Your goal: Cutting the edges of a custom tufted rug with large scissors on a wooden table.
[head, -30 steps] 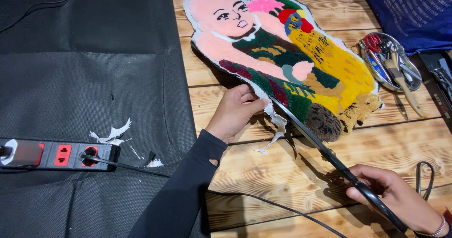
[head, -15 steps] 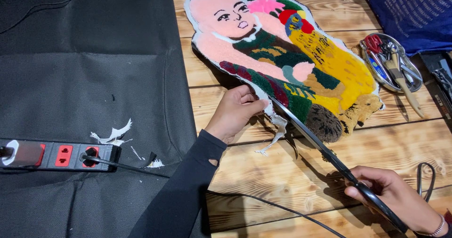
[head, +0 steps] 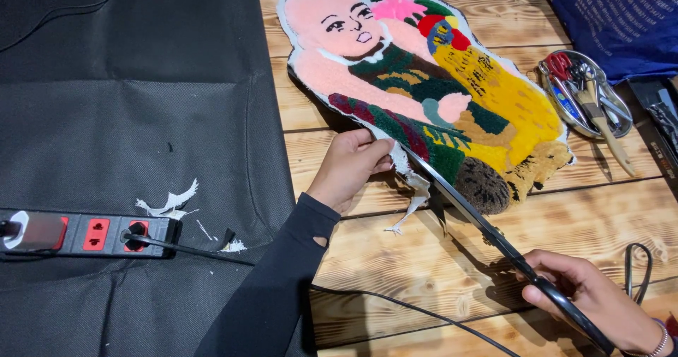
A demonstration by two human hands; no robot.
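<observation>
A colourful tufted rug piece (head: 431, 88) shaped like a bald figure in green and yellow lies on the wooden table (head: 438, 258). My left hand (head: 349, 168) pinches its white backing edge at the lower left. My right hand (head: 597, 304) grips the black handles of long scissors (head: 480, 219), whose blades reach up under that same edge beside my left fingers. A ragged strip of white backing (head: 413, 194) hangs loose below the cut.
Black fabric (head: 127, 117) covers the left side, with a power strip (head: 85, 233) and white scraps (head: 169, 201) on it. A metal dish of tools (head: 583, 92) sits at the right, blue cloth (head: 621, 18) behind it. Black cables (head: 424, 314) cross the near table.
The scissors and my right hand have shifted slightly along the rug's edge; the white backing strip hangs a little lower. My left hand keeps its hold.
</observation>
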